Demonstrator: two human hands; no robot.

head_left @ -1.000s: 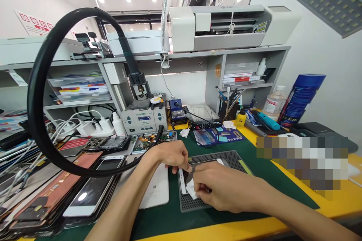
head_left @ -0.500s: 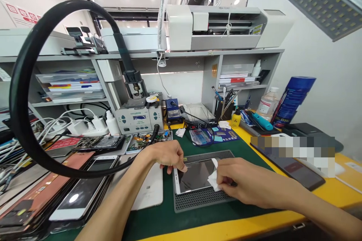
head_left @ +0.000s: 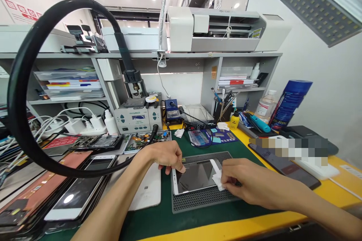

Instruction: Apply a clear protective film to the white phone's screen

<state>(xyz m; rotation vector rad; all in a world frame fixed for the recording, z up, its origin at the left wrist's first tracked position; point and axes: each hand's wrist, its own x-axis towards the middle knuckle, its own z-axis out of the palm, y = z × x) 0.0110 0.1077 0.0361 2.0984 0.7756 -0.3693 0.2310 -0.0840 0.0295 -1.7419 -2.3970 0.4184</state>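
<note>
Left hand: your left hand (head_left: 168, 156) is at the left end of the white phone (head_left: 195, 177), fingers curled, one digit's tip on the glass; whether it also grips the edge, I cannot tell.
Right hand: your right hand (head_left: 243, 180) is closed, thumb and fingers pinching a white wipe (head_left: 217, 182).
Wipe: crumpled, overlapping the phone's right end near the corner closest to you; the hand hides part of it.
Phone: flat, dark screen up, lying lengthwise between your two hands.
Perforated pad: the grey pad (head_left: 189, 205) lies beneath the phone and shows along its near and far sides.
Bench: the pad rests on a green mat (head_left: 149, 224), bordered in yellow.
Left of pad: a white panel (head_left: 147, 192) with a small logo lies just beside it; beyond that, a stack of phones (head_left: 79, 192), the top one screen up.
Behind left hand: a tray of parts (head_left: 138, 144) lies in front of a grey station (head_left: 138, 121).
Hose: a thick black hose (head_left: 15, 98) loops over the left side of your bench.
Right of pad: a dark flat device (head_left: 291, 167) lies near your right forearm, partly masked by blurring.
Back right: a yellow bottle (head_left: 234, 122) stands upright beside a pen holder (head_left: 219, 113).
</note>
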